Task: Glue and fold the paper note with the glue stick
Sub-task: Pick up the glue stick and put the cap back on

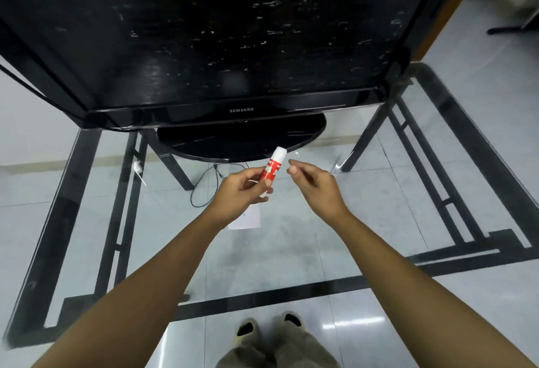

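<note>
My left hand grips a red glue stick by its lower end, holding it tilted above the glass table with its white cap pointing up and away. My right hand hovers just to the right of the stick, fingers loosely curled, thumb and forefinger close together with nothing clearly in them. A small white paper note lies flat on the glass beneath my left hand, partly hidden by the wrist.
A large black television on an oval stand fills the far half of the glass table. The table's black frame runs along the near edge. A cable lies on the floor below.
</note>
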